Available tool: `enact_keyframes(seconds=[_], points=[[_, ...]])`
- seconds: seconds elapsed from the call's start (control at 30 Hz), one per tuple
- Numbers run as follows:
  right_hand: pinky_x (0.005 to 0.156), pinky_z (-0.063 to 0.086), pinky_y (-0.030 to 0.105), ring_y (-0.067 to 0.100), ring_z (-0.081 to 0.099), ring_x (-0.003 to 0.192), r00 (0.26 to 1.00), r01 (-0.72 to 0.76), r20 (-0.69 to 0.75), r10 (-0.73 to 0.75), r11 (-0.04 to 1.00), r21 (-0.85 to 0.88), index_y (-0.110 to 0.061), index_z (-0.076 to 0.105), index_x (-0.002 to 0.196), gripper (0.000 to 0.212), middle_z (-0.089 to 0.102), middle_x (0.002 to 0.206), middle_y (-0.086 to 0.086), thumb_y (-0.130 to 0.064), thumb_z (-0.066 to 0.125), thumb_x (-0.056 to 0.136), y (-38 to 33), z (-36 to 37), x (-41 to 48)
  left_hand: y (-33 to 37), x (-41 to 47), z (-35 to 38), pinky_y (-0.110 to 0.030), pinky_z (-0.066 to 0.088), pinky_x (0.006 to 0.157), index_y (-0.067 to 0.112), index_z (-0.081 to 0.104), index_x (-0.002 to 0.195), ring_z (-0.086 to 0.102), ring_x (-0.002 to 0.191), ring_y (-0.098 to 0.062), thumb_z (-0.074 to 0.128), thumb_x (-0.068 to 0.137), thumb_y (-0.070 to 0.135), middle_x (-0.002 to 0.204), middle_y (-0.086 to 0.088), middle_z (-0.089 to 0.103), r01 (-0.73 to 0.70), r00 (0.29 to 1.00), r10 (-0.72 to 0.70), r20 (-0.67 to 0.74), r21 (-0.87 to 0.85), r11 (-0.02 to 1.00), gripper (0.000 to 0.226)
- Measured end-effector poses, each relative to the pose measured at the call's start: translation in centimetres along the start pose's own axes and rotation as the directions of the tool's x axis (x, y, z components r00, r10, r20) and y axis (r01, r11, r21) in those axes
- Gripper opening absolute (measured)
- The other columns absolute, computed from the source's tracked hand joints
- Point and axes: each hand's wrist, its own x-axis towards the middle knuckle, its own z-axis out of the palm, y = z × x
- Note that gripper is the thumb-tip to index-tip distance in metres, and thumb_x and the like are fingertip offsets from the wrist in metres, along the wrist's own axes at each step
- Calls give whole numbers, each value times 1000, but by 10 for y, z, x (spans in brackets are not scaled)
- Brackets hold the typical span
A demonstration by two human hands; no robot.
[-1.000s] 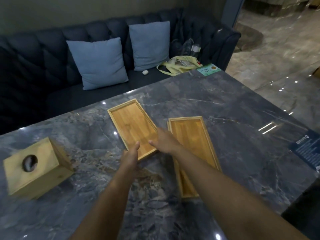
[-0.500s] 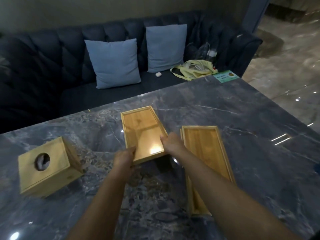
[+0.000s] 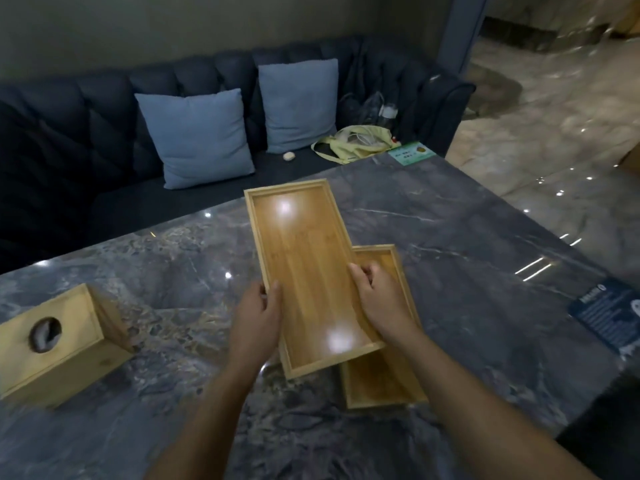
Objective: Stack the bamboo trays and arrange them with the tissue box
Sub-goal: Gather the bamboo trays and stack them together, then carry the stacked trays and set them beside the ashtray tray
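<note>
I hold a long bamboo tray [image 3: 304, 271] in the air over the grey marble table [image 3: 467, 258]. My left hand [image 3: 258, 320] grips its left long edge and my right hand [image 3: 379, 299] grips its right long edge. The tray is tilted, its far end raised. A second bamboo tray [image 3: 377, 379] lies flat on the table below it, partly covered by the held tray and my right hand. A bamboo tissue box [image 3: 55, 344] with a round hole on its face sits at the left of the table.
A dark sofa [image 3: 86, 133] with two blue cushions [image 3: 197, 136] runs along the table's far edge, with a yellow bag [image 3: 353, 147] on the seat. A green card [image 3: 410, 153] lies at the far corner and a blue leaflet [image 3: 613, 313] at the right edge.
Both hands closed on the left tray and lifted it off the table. It has moved right and toward me, and now hangs partly over the second tray.
</note>
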Motion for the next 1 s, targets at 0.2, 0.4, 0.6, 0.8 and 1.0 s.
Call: enact_keyframes(seconds=[0.2, 0.4, 0.6, 0.8, 1.0], points=[[59, 34, 36, 39, 61, 74, 994, 43, -73, -85, 889, -456, -7, 49, 86, 30, 65, 80, 21, -28, 32, 99, 50, -43, -25, 25, -16, 48, -38, 47, 68, 1, 60, 91, 64, 83, -36, 33, 99, 34, 88, -19, 68, -87, 971, -14, 240, 404, 911, 44], [56, 34, 40, 44, 61, 75, 992, -21, -111, -55, 808, -588, -1, 50, 86, 33, 66, 83, 29, -26, 33, 99, 83, -62, -40, 32, -26, 83, -42, 48, 84, -4, 62, 100, 63, 98, -38, 27, 101, 32, 104, -25, 68, -233, 911, -25, 412, 563, 793, 50], [57, 35, 41, 42, 63, 77, 998, 0, -52, -44, 765, -643, -2, 50, 88, 34, 68, 85, 26, -27, 29, 99, 95, -61, -36, 20, -29, 90, -40, 49, 80, -1, 65, 95, 64, 92, -35, 26, 101, 33, 98, -22, 69, -230, 905, -53, 422, 590, 774, 52], [66, 44, 45, 45, 63, 82, 997, -17, -63, -33, 754, -657, -1, 52, 91, 35, 68, 88, 28, -28, 30, 99, 98, -51, -34, 6, -27, 88, -39, 52, 79, -1, 63, 93, 64, 89, -35, 28, 100, 34, 94, -20, 69, -204, 897, -83, 433, 574, 793, 50], [61, 40, 38, 38, 64, 81, 998, -57, -64, 22, 779, -625, -5, 54, 93, 44, 69, 87, 21, -44, 34, 96, 99, -56, -39, 6, -31, 82, -45, 55, 72, 7, 58, 90, 64, 74, -31, 34, 94, 50, 81, -14, 67, -114, 938, -84, 336, 530, 840, 50]])
